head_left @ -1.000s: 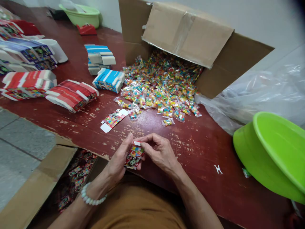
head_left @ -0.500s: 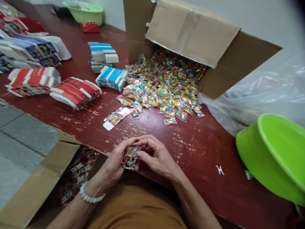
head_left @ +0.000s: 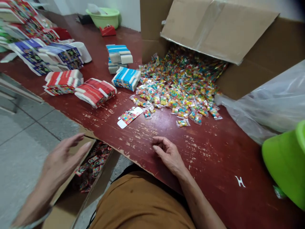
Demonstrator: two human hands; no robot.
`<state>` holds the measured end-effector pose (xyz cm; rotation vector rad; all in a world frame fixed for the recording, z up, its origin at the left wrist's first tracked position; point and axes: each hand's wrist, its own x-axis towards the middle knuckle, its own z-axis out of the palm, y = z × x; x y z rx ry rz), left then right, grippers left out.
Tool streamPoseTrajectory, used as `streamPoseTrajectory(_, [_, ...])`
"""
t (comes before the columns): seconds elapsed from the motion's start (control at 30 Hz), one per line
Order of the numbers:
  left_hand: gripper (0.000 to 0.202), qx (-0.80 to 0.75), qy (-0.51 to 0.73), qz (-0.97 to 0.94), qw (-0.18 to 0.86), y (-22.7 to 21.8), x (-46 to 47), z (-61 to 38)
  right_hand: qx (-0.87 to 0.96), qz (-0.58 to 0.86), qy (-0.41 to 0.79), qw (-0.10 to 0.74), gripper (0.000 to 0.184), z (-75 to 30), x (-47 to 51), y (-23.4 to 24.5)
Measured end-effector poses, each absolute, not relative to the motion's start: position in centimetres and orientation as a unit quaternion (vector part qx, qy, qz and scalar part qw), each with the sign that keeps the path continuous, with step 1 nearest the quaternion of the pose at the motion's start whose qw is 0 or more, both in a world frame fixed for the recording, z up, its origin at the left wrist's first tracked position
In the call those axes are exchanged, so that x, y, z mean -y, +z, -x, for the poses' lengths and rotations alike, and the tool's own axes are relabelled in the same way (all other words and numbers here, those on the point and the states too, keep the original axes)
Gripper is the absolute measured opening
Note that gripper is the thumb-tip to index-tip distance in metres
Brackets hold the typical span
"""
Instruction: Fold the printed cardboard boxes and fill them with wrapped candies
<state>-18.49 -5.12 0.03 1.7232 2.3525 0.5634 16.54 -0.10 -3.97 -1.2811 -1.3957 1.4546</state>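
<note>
My left hand (head_left: 63, 159) is open, fingers and thumb apart, above the cardboard carton (head_left: 59, 216) beside the table. Inside that carton lie several small printed candy boxes (head_left: 95, 162), mostly red and multicoloured. My right hand (head_left: 168, 154) rests at the near edge of the red table, fingers loosely curled and thumb apart, with nothing in it. Ahead of it lies one flattened, unfolded printed box (head_left: 130, 117). Beyond is a heap of clear packets of colourful candy (head_left: 173, 92), spilling from a large tipped carton (head_left: 221, 28).
Bundles of flat red boxes (head_left: 95, 92), blue boxes (head_left: 127, 78) and purple boxes (head_left: 59, 54) stand on the left. A green basin (head_left: 286, 159) is at right, near plastic sheeting (head_left: 262, 108). A red tape dispenser (head_left: 107, 31) and pale green tub (head_left: 105, 19) are behind.
Both hands held a small printed candy box together. My left hand has let go of it and moved left over the carton; my right hand stays over the table, emptied. The view shifted left.
</note>
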Motion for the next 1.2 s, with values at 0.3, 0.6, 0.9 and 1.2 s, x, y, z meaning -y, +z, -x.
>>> streamPoseTrajectory(0.3, [0.056, -0.709, -0.005, -0.704, -0.044, -0.2, -7.8, 8.7, 0.551, 0.526, 0.53, 0.373, 0.026, -16.5, 0.2, -4.1])
streamPoseTrajectory(0.6, [0.035, -0.715, 0.156, -0.68, 0.029, -1.8, -5.6, 9.6, 0.468, 0.506, 0.606, 0.397, 0.029, -16.0, -0.1, -3.5])
streamPoseTrajectory(0.9, [0.038, -0.766, 0.186, -0.601, 0.129, -1.3, -6.5, 7.1, 0.488, 0.518, 0.59, 0.382, 0.027, -15.8, -0.4, -3.5])
streamPoseTrajectory(1.2, [0.038, -0.544, 0.308, -0.476, 0.618, 1.1, -0.5, 4.5, 0.386, 0.447, 0.629, 0.506, 0.049, -14.2, -1.2, -1.2])
